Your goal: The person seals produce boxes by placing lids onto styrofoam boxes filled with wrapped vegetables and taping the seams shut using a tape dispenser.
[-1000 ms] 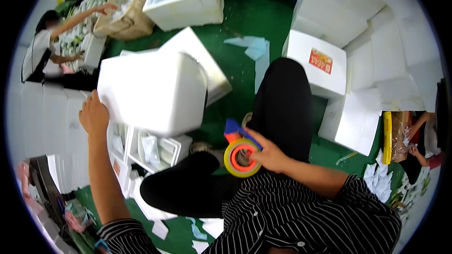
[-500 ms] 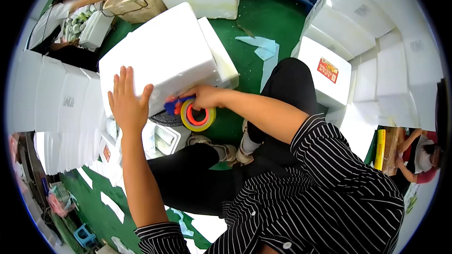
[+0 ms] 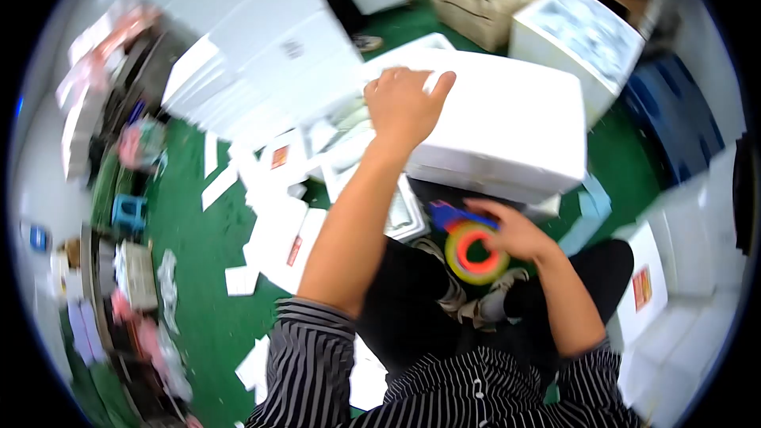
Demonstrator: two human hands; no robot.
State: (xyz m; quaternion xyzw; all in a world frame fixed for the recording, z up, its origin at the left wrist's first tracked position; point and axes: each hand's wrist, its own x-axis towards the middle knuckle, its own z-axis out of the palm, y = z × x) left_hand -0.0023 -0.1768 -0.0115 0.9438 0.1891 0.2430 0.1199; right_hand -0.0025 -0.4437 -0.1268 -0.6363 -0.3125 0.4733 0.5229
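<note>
A white foam box point(image 3: 507, 123) stands in front of me, with a dark surface partly visible under its near edge. My left hand point(image 3: 406, 107) is at the box's left end, thumb spread away and fingertips bent over and partly hidden. Low in front of the box, my right hand point(image 3: 511, 226) grips a tape dispenser point(image 3: 476, 252) with a blue and red body and a roll of yellow tape. Motion blurs that hand slightly. An open foam box point(image 3: 410, 218) with pale wrapped contents lies beneath my left forearm.
White foam boxes point(image 3: 269, 40) are stacked at left, and more point(image 3: 697, 277) at right. Labelled white sheets point(image 3: 277, 230) litter the green floor. Behind stand a beige crate point(image 3: 468, 12), a foam box of bluish packs point(image 3: 583, 36) and a blue container point(image 3: 674, 119). A blue stool point(image 3: 129, 212) is far left.
The view has swung left, so the box appears turned and further right. My left hand has gone from lying flat on the box to its left end. The tape dispenser stays in my right hand.
</note>
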